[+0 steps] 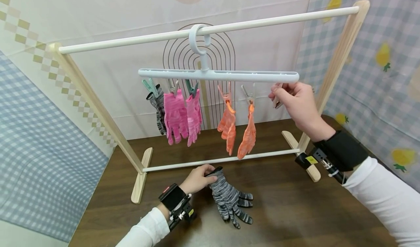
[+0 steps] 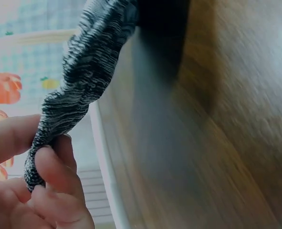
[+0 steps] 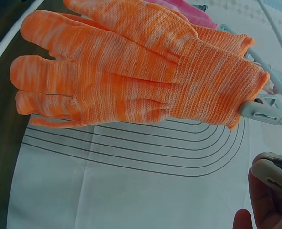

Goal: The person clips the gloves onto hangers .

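Observation:
My left hand (image 1: 198, 180) pinches the cuff of a grey-and-black knit glove (image 1: 229, 196), whose fingers spread toward the lower right over the table. In the left wrist view the glove (image 2: 76, 78) runs up from between thumb and fingers. Up at the right end of the white clip hanger (image 1: 236, 75), my right hand (image 1: 299, 103) grips a beige clothespin (image 1: 278, 100). The right wrist view shows that clothespin (image 3: 274, 172) close to an orange glove (image 3: 126, 71) held by its own clip. Nearest to it in the head view hangs the outer orange glove (image 1: 247, 136).
Another orange glove (image 1: 227, 125), two pink gloves including one at the left (image 1: 175, 112), and a grey-and-black glove (image 1: 160, 110) hang clipped below the hanger. It hooks over the white rod (image 1: 282, 21) of a wooden stand (image 1: 98, 108) on a brown table (image 1: 295, 210).

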`<state>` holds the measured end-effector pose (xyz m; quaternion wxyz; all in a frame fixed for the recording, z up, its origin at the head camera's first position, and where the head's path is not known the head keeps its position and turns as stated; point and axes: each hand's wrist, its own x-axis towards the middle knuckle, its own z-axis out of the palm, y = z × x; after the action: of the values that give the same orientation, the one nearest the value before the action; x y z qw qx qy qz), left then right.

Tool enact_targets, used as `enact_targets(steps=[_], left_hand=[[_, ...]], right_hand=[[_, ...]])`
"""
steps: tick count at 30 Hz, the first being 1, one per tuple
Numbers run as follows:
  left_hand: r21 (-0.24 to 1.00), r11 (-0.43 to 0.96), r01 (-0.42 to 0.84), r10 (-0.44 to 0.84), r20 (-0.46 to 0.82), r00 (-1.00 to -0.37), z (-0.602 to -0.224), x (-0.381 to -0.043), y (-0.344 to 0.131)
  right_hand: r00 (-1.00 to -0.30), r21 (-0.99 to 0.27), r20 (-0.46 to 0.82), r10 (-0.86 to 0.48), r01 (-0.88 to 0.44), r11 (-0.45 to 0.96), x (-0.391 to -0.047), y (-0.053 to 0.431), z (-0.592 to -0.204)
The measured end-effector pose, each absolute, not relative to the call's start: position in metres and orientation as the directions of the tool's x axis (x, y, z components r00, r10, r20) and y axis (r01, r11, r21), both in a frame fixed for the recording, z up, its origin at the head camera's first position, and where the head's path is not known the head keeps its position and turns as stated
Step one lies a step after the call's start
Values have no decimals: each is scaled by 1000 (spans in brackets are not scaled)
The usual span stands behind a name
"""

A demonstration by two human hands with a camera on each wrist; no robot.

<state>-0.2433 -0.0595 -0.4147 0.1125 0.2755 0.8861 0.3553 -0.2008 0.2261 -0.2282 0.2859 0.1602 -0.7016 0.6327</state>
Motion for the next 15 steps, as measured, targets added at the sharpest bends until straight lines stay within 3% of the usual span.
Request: enact_targets(steps=[15], left_hand=[[763,479,433,566,108,-817,-405,-233,-36]], right_hand=[[-792,-795,601,105,-578,185,-201,226,-228]])
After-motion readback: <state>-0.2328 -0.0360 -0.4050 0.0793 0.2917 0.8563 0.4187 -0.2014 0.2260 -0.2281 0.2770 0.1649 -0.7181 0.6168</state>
